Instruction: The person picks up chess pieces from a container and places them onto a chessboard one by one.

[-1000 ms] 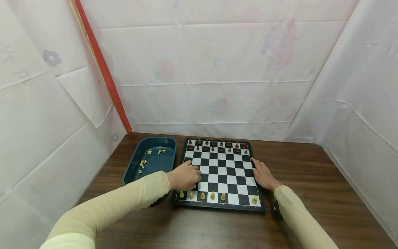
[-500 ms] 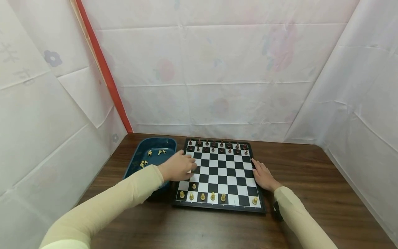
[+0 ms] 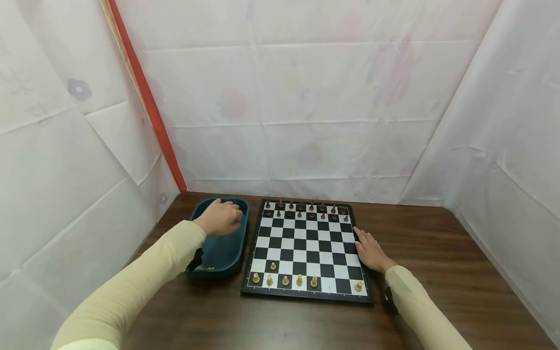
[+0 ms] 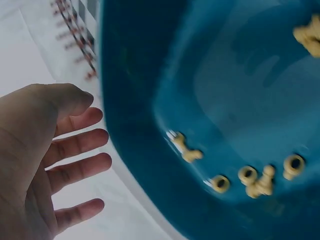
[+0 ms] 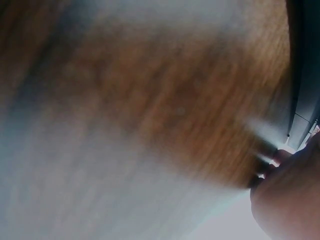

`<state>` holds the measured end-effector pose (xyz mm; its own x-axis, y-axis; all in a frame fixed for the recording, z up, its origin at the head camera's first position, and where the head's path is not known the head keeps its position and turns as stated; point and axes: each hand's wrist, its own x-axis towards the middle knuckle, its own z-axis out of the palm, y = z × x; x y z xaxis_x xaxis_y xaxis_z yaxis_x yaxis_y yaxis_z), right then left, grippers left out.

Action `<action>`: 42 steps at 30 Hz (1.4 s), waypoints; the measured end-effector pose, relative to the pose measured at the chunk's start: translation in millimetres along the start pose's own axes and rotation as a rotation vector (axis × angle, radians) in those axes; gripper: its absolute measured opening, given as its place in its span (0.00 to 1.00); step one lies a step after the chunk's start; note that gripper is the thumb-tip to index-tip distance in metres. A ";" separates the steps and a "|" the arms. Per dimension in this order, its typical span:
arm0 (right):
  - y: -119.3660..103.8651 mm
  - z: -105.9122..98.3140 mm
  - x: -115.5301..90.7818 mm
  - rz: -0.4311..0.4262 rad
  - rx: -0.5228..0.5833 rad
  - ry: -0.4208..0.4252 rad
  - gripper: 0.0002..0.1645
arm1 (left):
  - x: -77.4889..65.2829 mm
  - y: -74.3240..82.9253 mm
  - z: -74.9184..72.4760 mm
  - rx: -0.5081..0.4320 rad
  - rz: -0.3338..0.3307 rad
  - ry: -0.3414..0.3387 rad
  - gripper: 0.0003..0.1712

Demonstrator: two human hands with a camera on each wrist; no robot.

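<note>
My left hand (image 3: 219, 217) hovers over the blue tray (image 3: 227, 248), its fingers spread and relaxed with nothing between them in the left wrist view. Several pale yellow chess pieces lie in that tray, one of them a toppled piece (image 4: 187, 148). My right hand (image 3: 371, 252) lies with fairly straight fingers along the right edge of the chessboard (image 3: 306, 238). A yellow pawn (image 3: 273, 266) stands on the second row near the board's left side. Along the nearest row stand several yellow pieces, including a rook (image 3: 255, 278), with a gap before the rightmost piece (image 3: 358, 286).
Two rows of dark brown chess pieces (image 3: 311, 207) stand at the board's far end. The brown wooden table (image 3: 280, 323) reaches back to white patterned sheeting (image 3: 284, 97), which also hangs on both sides. A red strip (image 3: 148, 104) runs down the left corner.
My left hand has moved left from the board to above the tray. The second-row pawn, hidden under it a second ago, now shows. My right hand has stayed at the board's edge.
</note>
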<state>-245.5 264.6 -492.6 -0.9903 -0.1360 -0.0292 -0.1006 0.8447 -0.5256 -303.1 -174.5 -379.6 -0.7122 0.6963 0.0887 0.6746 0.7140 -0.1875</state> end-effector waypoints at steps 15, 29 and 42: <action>9.6 9.2 -0.8 0.005 0.024 0.005 0.31 | 4.5 -41.2 38.3 -0.118 -0.232 -0.182 0.04; 4.2 2.0 1.8 -0.022 0.010 0.013 0.30 | 13.4 -57.7 58.2 -0.026 -0.395 -0.212 0.07; 4.5 3.0 4.5 -0.012 0.010 0.011 0.31 | 17.3 -60.6 71.0 0.001 -0.381 -0.228 0.09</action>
<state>-250.1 266.2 -497.7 -0.9900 -0.1404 -0.0138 -0.1113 0.8378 -0.5345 -370.1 -211.0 -436.1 -0.9348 0.3491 -0.0663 0.3553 0.9164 -0.1842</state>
